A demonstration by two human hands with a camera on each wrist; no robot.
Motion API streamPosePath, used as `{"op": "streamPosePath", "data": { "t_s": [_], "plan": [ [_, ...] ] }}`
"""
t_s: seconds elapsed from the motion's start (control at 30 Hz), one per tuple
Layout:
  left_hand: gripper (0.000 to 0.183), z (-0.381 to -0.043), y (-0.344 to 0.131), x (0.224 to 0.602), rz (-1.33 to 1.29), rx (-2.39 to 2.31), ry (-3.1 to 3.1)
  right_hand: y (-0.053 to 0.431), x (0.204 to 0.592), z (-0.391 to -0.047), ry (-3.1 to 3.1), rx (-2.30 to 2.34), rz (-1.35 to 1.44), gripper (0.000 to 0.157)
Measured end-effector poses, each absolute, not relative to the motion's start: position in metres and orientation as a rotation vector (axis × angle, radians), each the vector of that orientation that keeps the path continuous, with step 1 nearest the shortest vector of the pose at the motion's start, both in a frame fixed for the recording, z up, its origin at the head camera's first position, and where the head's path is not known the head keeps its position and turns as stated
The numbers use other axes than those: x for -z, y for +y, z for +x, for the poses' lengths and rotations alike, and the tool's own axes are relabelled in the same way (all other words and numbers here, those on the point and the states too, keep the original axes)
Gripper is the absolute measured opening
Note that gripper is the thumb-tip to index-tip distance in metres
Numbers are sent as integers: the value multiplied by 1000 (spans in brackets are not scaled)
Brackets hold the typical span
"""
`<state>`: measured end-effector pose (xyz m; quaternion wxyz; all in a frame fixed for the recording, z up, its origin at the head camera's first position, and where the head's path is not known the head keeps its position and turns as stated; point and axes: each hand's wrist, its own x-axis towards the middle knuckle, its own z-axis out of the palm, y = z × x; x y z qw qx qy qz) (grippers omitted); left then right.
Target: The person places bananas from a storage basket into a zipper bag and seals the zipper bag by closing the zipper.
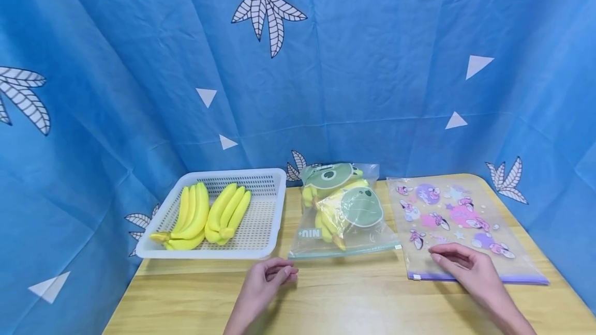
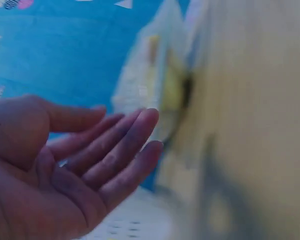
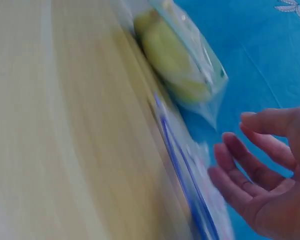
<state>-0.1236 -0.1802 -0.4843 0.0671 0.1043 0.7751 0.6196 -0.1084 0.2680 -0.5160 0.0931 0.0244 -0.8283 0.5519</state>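
My left hand [image 1: 264, 284] hovers above the front of the table, near the lower left corner of a clear zip bag [image 1: 304, 246] with green cartoon patches. Yellow bananas [image 1: 328, 221] fill that bag, and its green slider strip faces me. In the left wrist view the fingers [image 2: 121, 152] are loosely bent around nothing. Over the lower part of a flat slider bag [image 1: 449, 239] with pink and purple prints is my right hand [image 1: 470, 268]. Its thumb and fingers are apart and hold nothing in the right wrist view. A purple slider strip [image 1: 521, 279] edges the flat bag.
At the left stands a white plastic basket [image 1: 263, 211] with two bunches of yellow bananas [image 1: 192, 213] lying in its left and middle parts. A blue patterned curtain [image 1: 349, 76] hangs behind and beside the wooden table [image 1: 354, 293].
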Motion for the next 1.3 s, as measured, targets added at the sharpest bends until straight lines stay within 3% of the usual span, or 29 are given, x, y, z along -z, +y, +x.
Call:
{"op": "streamPosePath", "data": {
  "t_s": [0.1, 0.27, 0.4, 0.7, 0.83, 0.93, 1.3],
  "plan": [
    [19, -124, -185, 469, 432, -1842, 2509, 285, 521, -103, -2521, -1267, 179, 21],
    [18, -133, -199, 457, 504, -1887, 2839, 309, 533, -94, -2586, -813, 335, 40],
    [23, -141, -216, 455, 643, -1654, 3219, 320, 538, -89, -2719, -649, 356, 47],
    [24, -157, -249, 465, 776, -1032, 3486, 325, 534, -92, -2920, -545, 231, 34],
    [15, -156, -254, 471, 732, -824, 3456, 324, 531, -94, -2911, -483, 243, 25],
    [20, -152, -256, 473, 676, -684, 3451, 322, 527, -96, -2902, -452, 263, 21],
    [32, -150, -249, 483, 604, -478, 3501, 321, 525, -97, -2880, -322, 288, 21]
  ]
}}
